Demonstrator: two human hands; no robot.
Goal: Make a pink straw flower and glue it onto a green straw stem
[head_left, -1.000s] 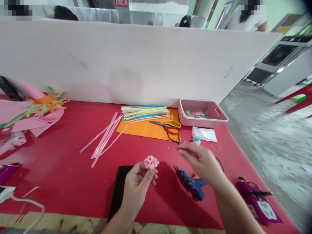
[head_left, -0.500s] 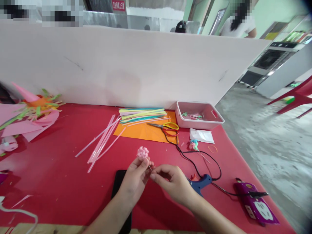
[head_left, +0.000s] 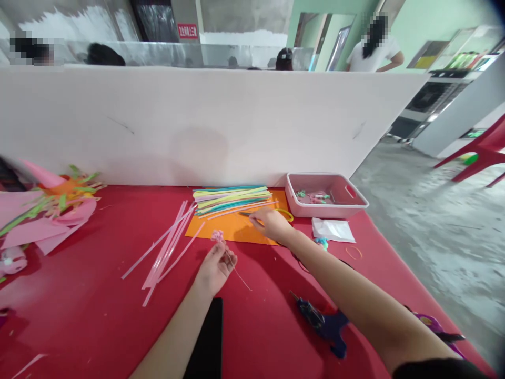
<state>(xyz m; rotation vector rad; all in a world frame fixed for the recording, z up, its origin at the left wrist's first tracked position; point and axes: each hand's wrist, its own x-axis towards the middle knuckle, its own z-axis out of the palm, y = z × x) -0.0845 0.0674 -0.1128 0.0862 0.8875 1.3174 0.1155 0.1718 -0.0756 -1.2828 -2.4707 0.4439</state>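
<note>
Pinching the small pink flower (head_left: 217,236) between thumb and forefinger, the left hand (head_left: 215,269) has its other fingers loosely curled; the flower sits just beyond those fingertips, over the red tabletop (head_left: 118,316). Its head points away from the person, and its thin stem (head_left: 239,275) (barely a thread to look at) slants back toward the near side and to the right. The right hand (head_left: 273,226) reaches over the scissors (head_left: 284,213) on the orange sheet (head_left: 236,230), fingers bent down; whether they grip is impossible to tell. The scissors' long axis runs sideways, blades leftward, yellow handle rightward, the middle hidden by that hand. The right forearm covers part of the blue-green cluster (head_left: 322,243), and the bottom edge cuts off the black slab (head_left: 207,342).
</note>
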